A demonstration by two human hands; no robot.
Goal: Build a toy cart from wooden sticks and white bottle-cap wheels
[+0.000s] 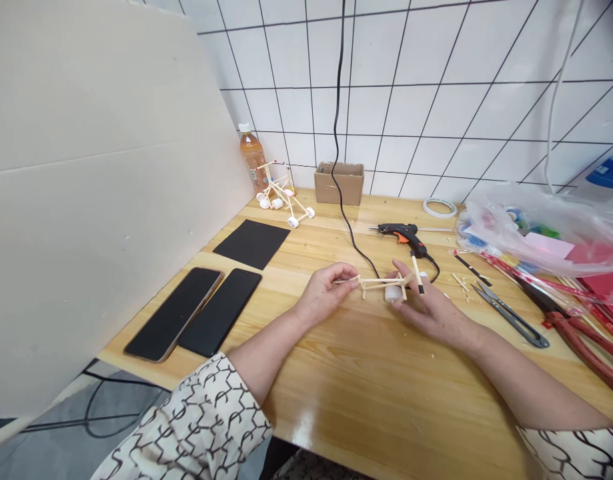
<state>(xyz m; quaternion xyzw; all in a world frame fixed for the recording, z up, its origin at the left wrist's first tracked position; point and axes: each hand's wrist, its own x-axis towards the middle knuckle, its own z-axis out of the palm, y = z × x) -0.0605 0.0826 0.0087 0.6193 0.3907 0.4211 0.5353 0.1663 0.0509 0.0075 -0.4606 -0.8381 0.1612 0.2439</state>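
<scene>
The frame (pixel 379 283), made of pale sticks, is held just above the counter (pixel 336 387), between the two hands. The left hand (pixel 326 288) has its grip on the left end, pinched between thumb and fingers. The right hand (pixel 429 313) grasps the right end, thumb below and fingers behind; a white roller (pixel 393 293) sits at the thumb tip, though whether the thumb presses it is hard to tell. A black-banded stick (pixel 417 273) stands up at that end, in front of the right hand. Behind this hand lies a glue gun (pixel 403 235), its nozzle pointing left, with a tape roll (pixel 439 208) farther back. To the right are snips (pixel 511 316), red-handled pliers (pixel 586 340) and a clear bag (pixel 546 227) of mixed pieces. A black cord (pixel 339 133) hangs down before the tiled wall (pixel 376 113), crosses in front of a box (pixel 339 183) and runs on behind the frame. At the back left, a wheeled model (pixel 281 190) stands just beside a bottle (pixel 252 153). Nearer lie a black sheet (pixel 252 243) and, side by side, a cased phone (pixel 173 313) and a black phone (pixel 220 312).
</scene>
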